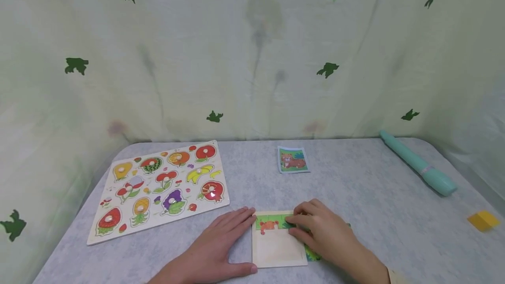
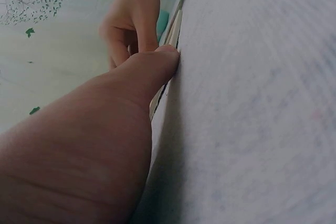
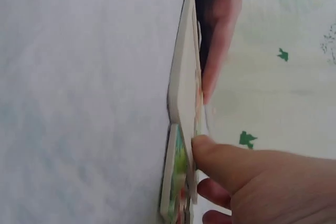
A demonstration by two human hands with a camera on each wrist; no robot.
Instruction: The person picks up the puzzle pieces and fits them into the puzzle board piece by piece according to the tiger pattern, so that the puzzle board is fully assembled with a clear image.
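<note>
While my left hand (image 1: pixel 221 240), thumb spread wide from fingers, rested along the square pale wooden tray (image 1: pixel 280 249), a thin green-and-orange picture strip (image 1: pixel 269 224) lay at its top. My right hand (image 1: pixel 326 233) pinched the strip's right end; it seemed light, stiff, best held by edges.

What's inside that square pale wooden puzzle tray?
In the square pale wooden puzzle tray, a green strip showing part of an orange animal lines the far edge; bare wood shows nearer. The right hand's grip covers the far right corner, hiding what's there.
</note>
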